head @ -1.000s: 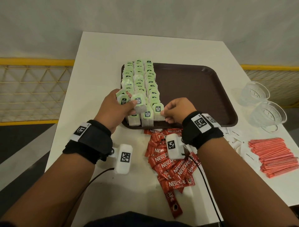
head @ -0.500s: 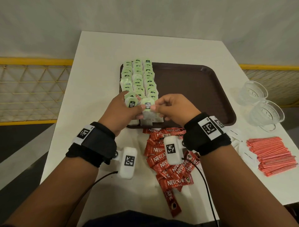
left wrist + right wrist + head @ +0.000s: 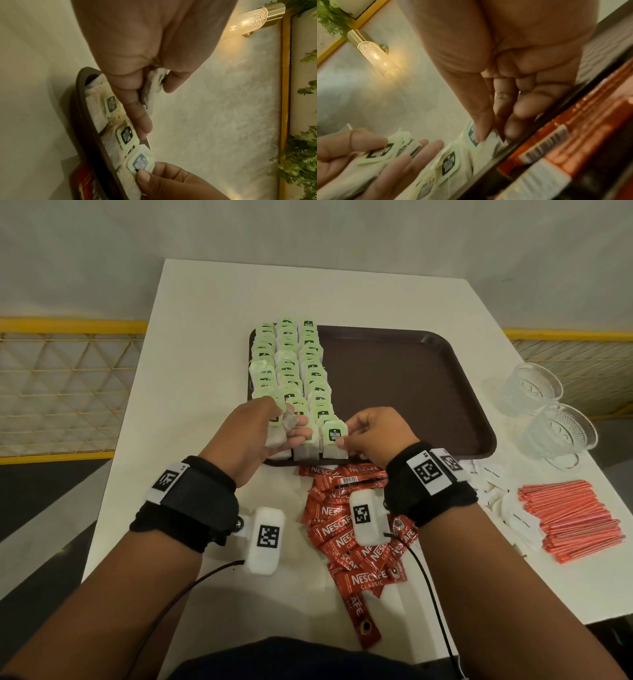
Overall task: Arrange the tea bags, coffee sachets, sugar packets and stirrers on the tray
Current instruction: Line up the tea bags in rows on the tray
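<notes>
Green-tagged tea bags (image 3: 291,364) lie in three rows on the left part of the brown tray (image 3: 411,392). My left hand (image 3: 291,426) hovers over the front of the left rows and holds a small bunch of tea bags (image 3: 154,86) between thumb and fingers. My right hand (image 3: 345,436) pinches the tag of the tea bag (image 3: 334,434) at the front of the right row, by the tray's near rim. Red coffee sachets (image 3: 346,535) lie heaped on the table under my right wrist. White sugar packets (image 3: 507,501) and red stirrers (image 3: 575,518) lie to the right.
Two clear glass cups (image 3: 531,388) (image 3: 561,433) stand right of the tray near the table's right edge. The right two-thirds of the tray is bare. A yellow railing (image 3: 68,364) runs beyond the white table's left side.
Half a second ago both hands met over the front of the rows around one tea bag. The right hand has since dropped to the front of the right row with it; the left drew back left.
</notes>
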Tool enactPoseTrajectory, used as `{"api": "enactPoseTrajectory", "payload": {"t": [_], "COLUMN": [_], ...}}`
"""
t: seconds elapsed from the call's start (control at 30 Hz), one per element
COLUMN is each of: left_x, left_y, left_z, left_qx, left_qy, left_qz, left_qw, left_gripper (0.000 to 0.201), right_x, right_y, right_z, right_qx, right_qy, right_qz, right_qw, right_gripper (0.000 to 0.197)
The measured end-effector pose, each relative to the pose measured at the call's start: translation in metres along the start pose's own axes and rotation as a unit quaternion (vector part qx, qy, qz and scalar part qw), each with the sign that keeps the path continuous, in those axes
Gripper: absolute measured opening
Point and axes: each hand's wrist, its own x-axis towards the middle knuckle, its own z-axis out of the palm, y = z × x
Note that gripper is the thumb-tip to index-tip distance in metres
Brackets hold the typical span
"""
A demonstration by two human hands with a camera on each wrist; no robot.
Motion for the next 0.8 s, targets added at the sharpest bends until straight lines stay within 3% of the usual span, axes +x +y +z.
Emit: {"api": "enactPoseTrajectory", "payload": {"t": [0.13,0.43,0.67,0.8], "left_x": [-0.003,-0.008,-0.006,-0.004], "left_y": [-0.002,0.0,0.0,-0.001], "left_z": [-0.009,-0.02,-0.018,-0.017], "left_qx": [0.019,0.091,0.113,0.114], "left_qy": [-0.033,-0.012,-0.012,-0.014], "left_qz": [-0.002,0.019,0.028,0.026], "left_qw": [0.999,0.996,0.993,0.993], "left_gripper": [0.031,0.03,0.032,0.032], "right_x": [0.006,0.003,0.003,0.009], "right_y": [-0.004,-0.01,-0.021,-0.03], "right_z": [0.004,0.0,0.004,0.007], "right_qx": [-0.057,-0.163,-0.285,-0.308], "right_qy": [0.012,0.044,-0.016,-0.025], "right_qz": [-0.004,-0.021,-0.022,-0.011], "right_qw": [0.998,0.985,0.958,0.951], "right_gripper": [0.018,0.031,0.012,0.016]}}
